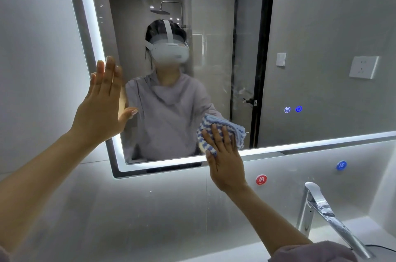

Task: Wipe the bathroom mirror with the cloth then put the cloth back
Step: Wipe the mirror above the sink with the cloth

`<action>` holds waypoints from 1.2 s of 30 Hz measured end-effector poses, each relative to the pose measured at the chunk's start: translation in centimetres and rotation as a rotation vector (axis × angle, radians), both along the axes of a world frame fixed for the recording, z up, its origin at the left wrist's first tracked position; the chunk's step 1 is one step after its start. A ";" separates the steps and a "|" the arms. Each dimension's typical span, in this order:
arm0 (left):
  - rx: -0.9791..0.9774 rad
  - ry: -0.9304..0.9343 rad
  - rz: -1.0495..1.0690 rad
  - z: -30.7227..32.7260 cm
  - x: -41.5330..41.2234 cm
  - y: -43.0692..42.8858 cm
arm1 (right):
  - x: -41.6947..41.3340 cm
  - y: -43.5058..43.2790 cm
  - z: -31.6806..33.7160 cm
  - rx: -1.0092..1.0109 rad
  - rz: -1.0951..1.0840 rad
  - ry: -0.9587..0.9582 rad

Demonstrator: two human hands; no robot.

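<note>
Your right hand [225,154] presses the cloth [220,131] flat on the mirror [321,47], left hand [102,100] open; loose pressure could drop it.

The red round sticker [261,179] on the wall below the mirror [310,47], left of the faucet [325,216], bears the white character "热" with small illegible print beneath. The blue round sticker [341,165] to its right bears the white character "冷". Two lit touch icons [293,109] on the mirror show symbols only, no text.
</note>
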State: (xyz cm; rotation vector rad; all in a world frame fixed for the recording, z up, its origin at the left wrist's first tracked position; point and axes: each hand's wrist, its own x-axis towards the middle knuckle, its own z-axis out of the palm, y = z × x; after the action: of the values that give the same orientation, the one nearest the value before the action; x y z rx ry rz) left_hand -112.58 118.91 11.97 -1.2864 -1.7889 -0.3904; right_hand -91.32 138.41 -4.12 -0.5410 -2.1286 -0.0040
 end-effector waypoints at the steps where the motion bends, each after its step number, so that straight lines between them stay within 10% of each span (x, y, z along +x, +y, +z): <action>1: 0.001 -0.001 -0.002 0.0 0.0 0.0 | 0.5 0.5 -0.1 -0.010 -0.012 0.009; 18: 0.016 0.020 -0.008 -0.2 -0.2 0.2 | 3.3 3.5 0.4 -0.218 -0.183 0.168; 36: 0.017 0.019 -0.022 -0.4 -0.6 0.2 | -1.2 1.1 7.0 0.126 -0.078 -0.018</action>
State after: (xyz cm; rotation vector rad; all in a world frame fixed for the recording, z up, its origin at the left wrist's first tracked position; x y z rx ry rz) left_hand -113.22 119.16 11.54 -1.2949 -1.7535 -0.4039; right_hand -92.48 139.47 2.89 -0.5500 -2.1066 -0.1861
